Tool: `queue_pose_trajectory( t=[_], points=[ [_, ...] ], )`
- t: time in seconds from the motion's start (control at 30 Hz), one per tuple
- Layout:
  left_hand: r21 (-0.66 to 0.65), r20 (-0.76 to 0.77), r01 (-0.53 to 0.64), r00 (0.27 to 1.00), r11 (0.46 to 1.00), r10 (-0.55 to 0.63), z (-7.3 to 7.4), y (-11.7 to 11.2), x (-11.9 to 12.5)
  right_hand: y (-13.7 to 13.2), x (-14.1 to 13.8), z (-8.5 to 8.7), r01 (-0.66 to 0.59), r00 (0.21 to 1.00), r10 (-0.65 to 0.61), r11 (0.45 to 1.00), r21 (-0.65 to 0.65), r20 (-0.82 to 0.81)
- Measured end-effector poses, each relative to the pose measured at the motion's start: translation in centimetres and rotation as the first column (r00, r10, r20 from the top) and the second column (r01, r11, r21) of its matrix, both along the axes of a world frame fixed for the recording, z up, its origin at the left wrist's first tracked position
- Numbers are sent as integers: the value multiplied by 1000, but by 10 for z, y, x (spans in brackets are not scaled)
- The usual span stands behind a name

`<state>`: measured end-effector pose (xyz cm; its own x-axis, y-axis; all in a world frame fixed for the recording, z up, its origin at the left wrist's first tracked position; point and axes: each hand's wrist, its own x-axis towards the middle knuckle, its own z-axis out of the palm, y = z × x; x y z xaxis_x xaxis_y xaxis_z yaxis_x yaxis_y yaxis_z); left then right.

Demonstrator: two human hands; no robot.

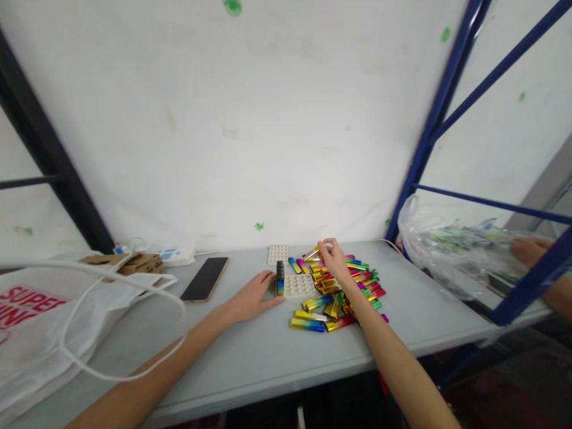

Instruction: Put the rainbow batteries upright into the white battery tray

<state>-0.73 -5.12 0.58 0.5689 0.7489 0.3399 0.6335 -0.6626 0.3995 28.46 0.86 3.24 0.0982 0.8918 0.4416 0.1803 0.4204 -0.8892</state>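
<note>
Metallic cases (334, 305) lay heaped on table (250, 369), probably for easy reach — right hand (331, 256) pinched one yellow case (311, 252); left hand (254, 295), empty, curved half-open beside cream tray (300, 287), likely steadying its upright row (280, 279).

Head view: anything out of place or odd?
Two things: a white cable loops in front of the left forearm, where it could snag, though contact isn't clear; green blotches mark the otherwise pale wall.
</note>
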Motion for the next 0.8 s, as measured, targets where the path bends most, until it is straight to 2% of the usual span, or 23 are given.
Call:
queue_pose_trajectory(
  t=[0.07, 0.17, 0.3, 0.43, 0.5, 0.6, 0.8],
  points=[
    [2, 7, 0, 1000, 1000, 0, 1, -1, 0, 0, -5, 0, -40, 983, 26, 996, -75, -183],
    [-4, 13, -1, 1000, 1000, 1, 2, -2, 1, -3, -10, 4, -162, 906, 89, 976, -144, -414],
    [-6, 25, -8, 1000, 1000, 8, 2, -2, 1, -12, -11, 14, -305, 828, 199, 944, -124, -525],
    [0, 24, -1, 1000, 1000, 1, 0, 0, 0, -22, -13, 19, -441, 765, 304, 890, -118, -568],
    [1, 15, 3, 1000, 1000, -3, 1, 0, 1, -25, -15, 19, -479, 759, 322, 865, -149, -566],
    [-9, -6, -4, 1000, 1000, 4, 2, -1, 1, -25, -20, 17, -499, 792, 351, 843, -200, -500],
    [-21, -32, -22, 999, 1000, 21, 3, -2, 1, -17, -26, 10, -519, 833, 432, 827, -218, -344]
  ],
)
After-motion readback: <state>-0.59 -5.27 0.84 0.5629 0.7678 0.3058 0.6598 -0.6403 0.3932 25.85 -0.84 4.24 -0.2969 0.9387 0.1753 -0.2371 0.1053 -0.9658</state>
